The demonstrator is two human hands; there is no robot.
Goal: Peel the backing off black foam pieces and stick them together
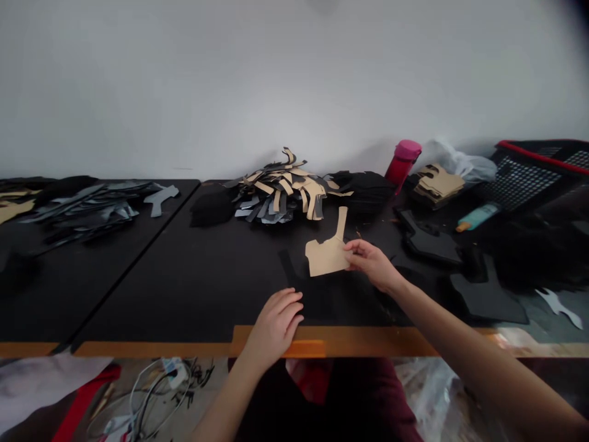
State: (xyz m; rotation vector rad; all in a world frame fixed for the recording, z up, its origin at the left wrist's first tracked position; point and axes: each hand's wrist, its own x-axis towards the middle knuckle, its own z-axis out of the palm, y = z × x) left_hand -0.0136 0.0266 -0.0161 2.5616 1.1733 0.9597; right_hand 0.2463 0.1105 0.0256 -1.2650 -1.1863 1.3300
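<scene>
My right hand (pixel 370 264) pinches the right edge of a flat tan cut-out piece (pixel 326 256), held over the black table. The piece has a broad body and a narrow strip pointing up. My left hand (pixel 276 322) lies near the table's front edge, fingers stretched out and nothing gripped. Just beyond its fingertips is a black cut-out piece (pixel 289 267), hard to make out against the dark top. I cannot tell whether the fingers touch it. A heap of tan, grey and black cut-out strips (pixel 280 190) lies farther back.
Stacked black pieces (pixel 363 187) flank the heap. To the right stand a red bottle (pixel 402 164), tan pieces (pixel 437 183), a teal tube (pixel 478 218) and a black mesh basket (pixel 529 178). Dark sheets (pixel 92 205) are piled at left. Cables (pixel 159 380) lie below the table (pixel 193 276).
</scene>
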